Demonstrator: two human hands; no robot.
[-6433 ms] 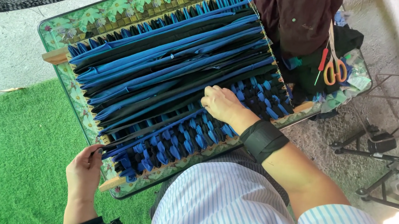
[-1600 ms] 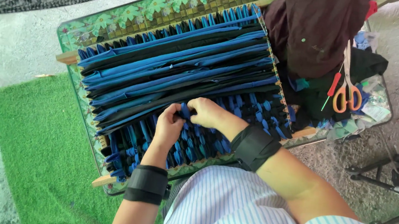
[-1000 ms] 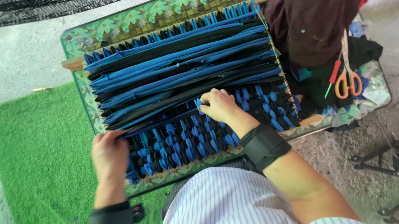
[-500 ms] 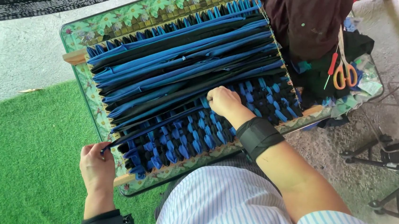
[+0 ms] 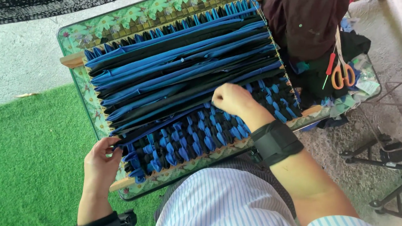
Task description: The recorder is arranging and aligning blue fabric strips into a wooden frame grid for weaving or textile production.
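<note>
While the left hand [image 5: 102, 160] pinches the near-left end of a blue fabric strip [image 5: 162, 122] at the frame's edge, its fingers closed on the cloth, the right hand [image 5: 233, 100] rests curled on the weave further along the same strip; whether it actually grips the strip cannot be told, since the fingertips are tucked under. The strip's long axis runs diagonally from lower left to upper right, parallel with the other long blue and black strips [image 5: 181, 61] stretched across the wooden loom frame [image 5: 73, 60] — all of them point the same way, from the left rail toward the far right side. The strip lies at the boundary between the open stretched bands and the finished woven patch [image 5: 199, 137], a checkered mat of blue and dark loops that fills the near part of the frame.

The frame sits on a floral-patterned table [image 5: 127, 14]. On the table's right end a dark maroon cloth bundle [image 5: 306, 18] is heaped beside orange-handled scissors [image 5: 342, 71] and a red-handled tool [image 5: 329, 65] — well apart from both hands. Green artificial turf [image 5: 21, 146] covers the ground to the left, and black metal stand legs [image 5: 388, 159] lie on the gravel to the right. A black wristband [image 5: 275, 142] wraps the right forearm.
</note>
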